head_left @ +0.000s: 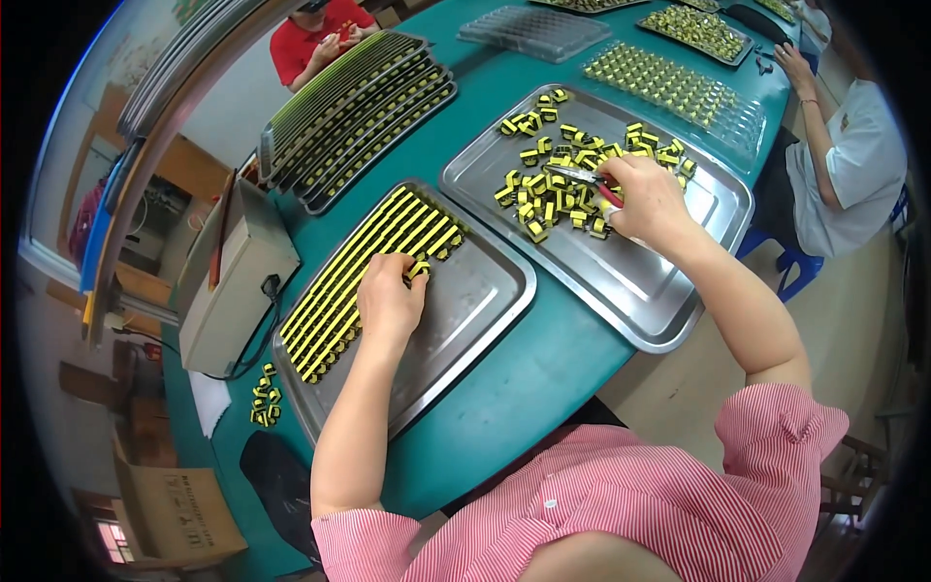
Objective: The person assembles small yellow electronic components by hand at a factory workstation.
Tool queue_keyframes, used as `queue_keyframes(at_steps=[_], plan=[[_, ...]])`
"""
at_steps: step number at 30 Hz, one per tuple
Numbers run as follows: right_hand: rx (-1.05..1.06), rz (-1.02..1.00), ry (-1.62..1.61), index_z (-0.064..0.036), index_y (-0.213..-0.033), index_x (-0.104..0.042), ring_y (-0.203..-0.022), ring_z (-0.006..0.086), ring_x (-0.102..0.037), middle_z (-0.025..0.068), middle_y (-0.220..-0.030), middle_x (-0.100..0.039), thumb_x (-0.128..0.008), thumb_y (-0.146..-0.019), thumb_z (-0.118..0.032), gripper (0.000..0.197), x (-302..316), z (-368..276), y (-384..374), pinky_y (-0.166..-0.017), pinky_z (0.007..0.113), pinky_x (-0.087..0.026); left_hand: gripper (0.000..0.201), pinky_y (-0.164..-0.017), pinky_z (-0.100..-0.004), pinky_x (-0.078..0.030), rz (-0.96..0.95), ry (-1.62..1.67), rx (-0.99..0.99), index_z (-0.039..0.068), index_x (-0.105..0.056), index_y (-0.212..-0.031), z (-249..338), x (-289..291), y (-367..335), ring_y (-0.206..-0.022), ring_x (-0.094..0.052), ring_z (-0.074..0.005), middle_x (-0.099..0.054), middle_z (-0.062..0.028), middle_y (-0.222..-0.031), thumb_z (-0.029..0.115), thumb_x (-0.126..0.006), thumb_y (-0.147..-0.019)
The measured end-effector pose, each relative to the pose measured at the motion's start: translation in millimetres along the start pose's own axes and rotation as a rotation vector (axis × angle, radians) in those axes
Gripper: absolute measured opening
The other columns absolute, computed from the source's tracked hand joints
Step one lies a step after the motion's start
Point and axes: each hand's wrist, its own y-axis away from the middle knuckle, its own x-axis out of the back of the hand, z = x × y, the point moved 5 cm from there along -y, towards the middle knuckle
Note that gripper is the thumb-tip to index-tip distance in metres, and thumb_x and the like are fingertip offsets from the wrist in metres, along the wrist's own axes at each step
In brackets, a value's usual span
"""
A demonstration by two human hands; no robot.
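My left hand [391,296] is closed in a pinch on a small yellow-and-black component [417,270], which looks like a little transformer. It is over a metal tray [465,303], beside tight rows of the same components [364,267]. My right hand [652,202] grips pliers [609,191] with red handles. Their metal jaws point left over a loose pile of components [543,199] in a second, larger metal tray [669,301]. Whether the jaws hold a part cannot be made out.
Stacked loaded trays [359,116] stand at the far left, near a beige box-shaped device [238,281] with a black cable. A few loose components [265,398] lie on the green table [543,359]. Clear plastic trays [679,92] sit farther back. Other people sit across and at the right.
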Motion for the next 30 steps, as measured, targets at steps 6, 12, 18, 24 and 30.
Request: queue_keyframes(at_steps=[6,12,18,24,30], plan=[[-0.023,0.012,-0.049,-0.0056,-0.089,-0.057,-0.081,0.0317,-0.057,0.0133,-0.082,-0.058,-0.063,-0.057,-0.001,0.033,2,2,0,-0.070,0.040,-0.046,0.018,-0.066,-0.0367,-0.045,-0.006,-0.120,-0.058,0.004,-0.060,-0.080,10,-10,-8,-0.075,-0.057,-0.0271,-0.057,-0.0094,-0.078,0.009,-0.070,-0.066],[-0.037,0.020,-0.065,-0.0051,-0.089,-0.057,-0.083,0.0314,-0.057,0.0134,-0.084,-0.058,-0.062,-0.059,-0.003,0.031,2,6,0,-0.071,0.039,-0.046,0.017,-0.066,-0.0386,-0.045,-0.020,-0.197,-0.070,0.005,-0.058,-0.077,19,-9,-12,-0.079,-0.056,-0.0272,-0.057,-0.0088,-0.079,0.009,-0.070,-0.066],[-0.091,-0.012,-0.117,-0.0052,-0.089,-0.060,-0.084,0.0292,-0.058,0.0121,-0.085,-0.060,-0.064,-0.062,-0.008,0.028,3,7,-2,-0.074,0.038,-0.047,0.022,-0.070,-0.0376,-0.045,-0.012,-0.184,-0.092,0.006,-0.060,-0.085,18,-7,-10,-0.084,-0.055,-0.0277,-0.057,-0.0087,-0.084,0.010,-0.071,-0.066],[-0.240,-0.055,-0.421,-0.0001,-0.089,-0.059,-0.072,0.0230,-0.059,0.0113,-0.076,-0.061,-0.068,-0.070,-0.017,0.027,21,-2,-1,-0.067,0.031,-0.046,0.034,-0.070,-0.0366,-0.046,0.044,-0.094,-0.064,0.006,-0.058,-0.096,21,18,14,-0.082,-0.056,-0.0275,-0.056,-0.0097,-0.087,0.011,-0.072,-0.065],[-0.260,-0.358,-1.082,-0.0024,-0.092,-0.060,-0.066,0.0065,-0.052,0.0007,-0.079,-0.060,-0.065,-0.076,-0.009,0.018,26,-69,14,-0.055,0.021,-0.042,0.033,-0.055,-0.0279,-0.044,-0.026,0.253,-0.030,0.002,-0.058,-0.096,32,58,65,-0.059,-0.052,-0.0180,-0.056,-0.0090,-0.087,0.006,-0.072,-0.066]])
